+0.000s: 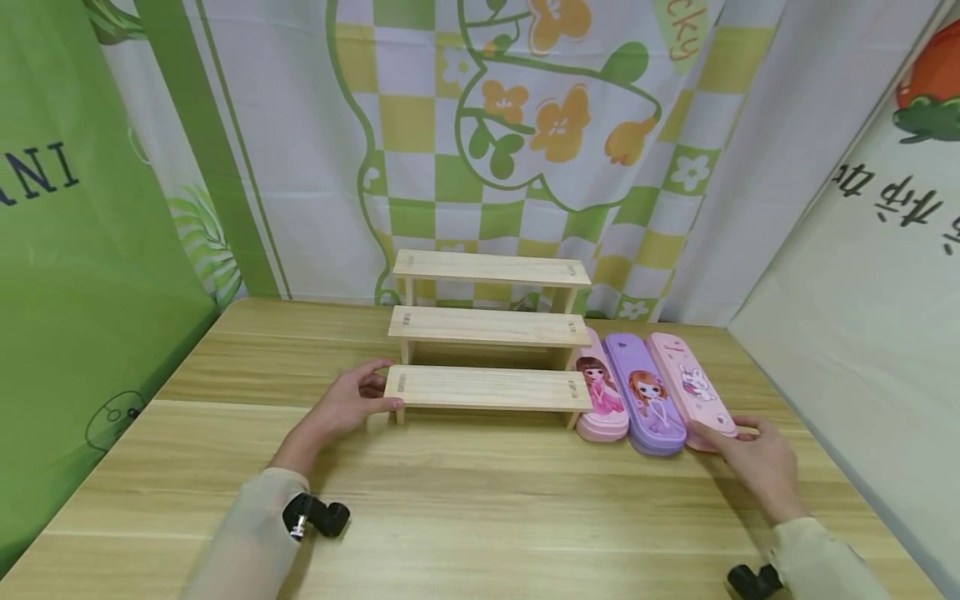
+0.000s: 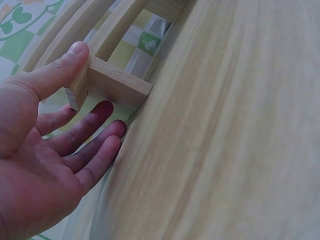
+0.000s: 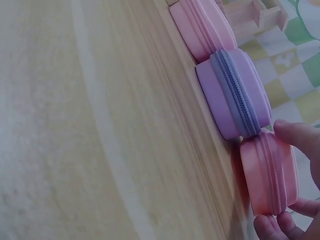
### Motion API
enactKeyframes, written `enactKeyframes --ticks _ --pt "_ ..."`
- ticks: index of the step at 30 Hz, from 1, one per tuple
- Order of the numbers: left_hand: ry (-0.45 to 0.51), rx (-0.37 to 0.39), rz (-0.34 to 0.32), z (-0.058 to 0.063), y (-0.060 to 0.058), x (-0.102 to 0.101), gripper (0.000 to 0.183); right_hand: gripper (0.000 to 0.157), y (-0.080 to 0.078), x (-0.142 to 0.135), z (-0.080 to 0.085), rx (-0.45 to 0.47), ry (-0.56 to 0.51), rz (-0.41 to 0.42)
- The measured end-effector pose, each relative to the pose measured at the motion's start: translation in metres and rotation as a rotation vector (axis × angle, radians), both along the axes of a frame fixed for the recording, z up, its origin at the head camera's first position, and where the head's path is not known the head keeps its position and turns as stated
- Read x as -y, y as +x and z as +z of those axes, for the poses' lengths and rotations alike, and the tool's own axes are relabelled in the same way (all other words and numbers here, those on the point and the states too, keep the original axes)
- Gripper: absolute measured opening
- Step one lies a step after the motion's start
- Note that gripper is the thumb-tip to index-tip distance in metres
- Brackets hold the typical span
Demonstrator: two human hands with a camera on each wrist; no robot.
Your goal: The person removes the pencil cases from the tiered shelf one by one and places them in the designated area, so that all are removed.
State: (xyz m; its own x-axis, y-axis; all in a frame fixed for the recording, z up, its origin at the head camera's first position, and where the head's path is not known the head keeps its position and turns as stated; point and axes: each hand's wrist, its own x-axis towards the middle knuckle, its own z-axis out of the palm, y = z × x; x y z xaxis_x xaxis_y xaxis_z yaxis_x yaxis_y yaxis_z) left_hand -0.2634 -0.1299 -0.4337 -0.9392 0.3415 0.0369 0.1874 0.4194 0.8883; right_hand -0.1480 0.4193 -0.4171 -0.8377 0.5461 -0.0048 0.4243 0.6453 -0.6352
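Observation:
A three-tier wooden step shelf (image 1: pixel 487 388) stands on the table. My left hand (image 1: pixel 347 405) grips the left end of its lowest board, the thumb on the board (image 2: pixel 80 89) and the other fingers spread beside and below it. To the shelf's right lie three zippered pencil cases side by side: a pink one with a doll picture (image 1: pixel 598 392), a purple one (image 1: pixel 651 403) and a light pink one with a rabbit (image 1: pixel 694 382). My right hand (image 1: pixel 756 463) holds the near end of the rabbit case between thumb and fingers. In the right wrist view that case (image 3: pixel 265 175) touches the purple case (image 3: pixel 235 95).
The wood-grain table (image 1: pixel 465 508) extends in front of the shelf. A checked floral curtain (image 1: pixel 480 175) hangs behind. A green cloth (image 1: pixel 90 250) is at the left and a white printed one (image 1: pixel 870 317) at the right. A thin dark cable (image 1: pixel 112 408) hangs by the left table edge.

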Motion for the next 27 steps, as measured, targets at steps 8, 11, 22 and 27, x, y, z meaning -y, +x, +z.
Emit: enactKeyframes --ticks 8,11,22,27 --pt "0.001 -0.002 0.001 -0.0013 -0.0007 0.0008 0.072 0.092 -0.0009 0.0007 -0.0015 0.009 0.002 0.001" --pt "0.000 -0.002 0.004 -0.0018 -0.0014 0.0018 0.072 0.092 -0.0018 0.0017 -0.0018 0.007 0.006 0.005" --pt "-0.033 -0.004 0.002 -0.0024 -0.0001 0.0046 0.074 0.092 -0.0022 0.0045 -0.0011 0.006 0.017 0.037" --pt "-0.108 -0.023 -0.009 0.0057 0.0026 0.0038 0.075 0.094 -0.0033 0.0056 0.0031 0.012 0.016 0.027"
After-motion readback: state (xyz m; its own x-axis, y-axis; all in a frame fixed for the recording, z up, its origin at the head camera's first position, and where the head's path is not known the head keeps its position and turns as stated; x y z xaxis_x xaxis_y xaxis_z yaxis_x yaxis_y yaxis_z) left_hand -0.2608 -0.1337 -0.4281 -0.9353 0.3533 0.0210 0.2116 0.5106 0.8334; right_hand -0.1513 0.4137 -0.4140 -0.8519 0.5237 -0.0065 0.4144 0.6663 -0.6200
